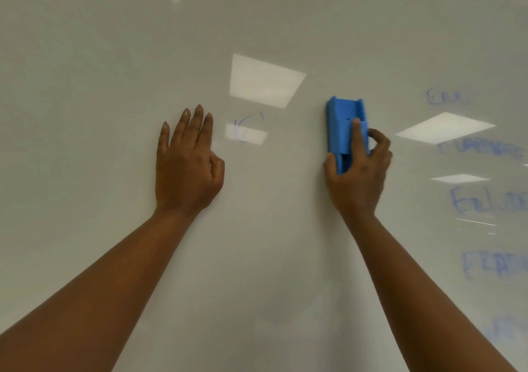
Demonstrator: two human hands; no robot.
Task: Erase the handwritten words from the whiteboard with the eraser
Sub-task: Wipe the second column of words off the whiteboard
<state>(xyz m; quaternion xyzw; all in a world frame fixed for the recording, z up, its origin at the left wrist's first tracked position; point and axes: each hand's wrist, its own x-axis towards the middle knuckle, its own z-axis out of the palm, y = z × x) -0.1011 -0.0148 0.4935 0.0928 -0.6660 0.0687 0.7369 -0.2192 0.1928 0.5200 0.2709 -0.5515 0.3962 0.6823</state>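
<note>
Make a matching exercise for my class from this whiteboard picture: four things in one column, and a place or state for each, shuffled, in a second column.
Things
1. left hand
2. right hand
3. eraser
4. column of blue words

Places or states
A. blue, upright against the whiteboard
B. flat on the board, fingers straight
C. at the right edge, not yet wiped
D. gripping the eraser's lower end

Pairs: 1-B, 2-D, 3-A, 4-C
</note>
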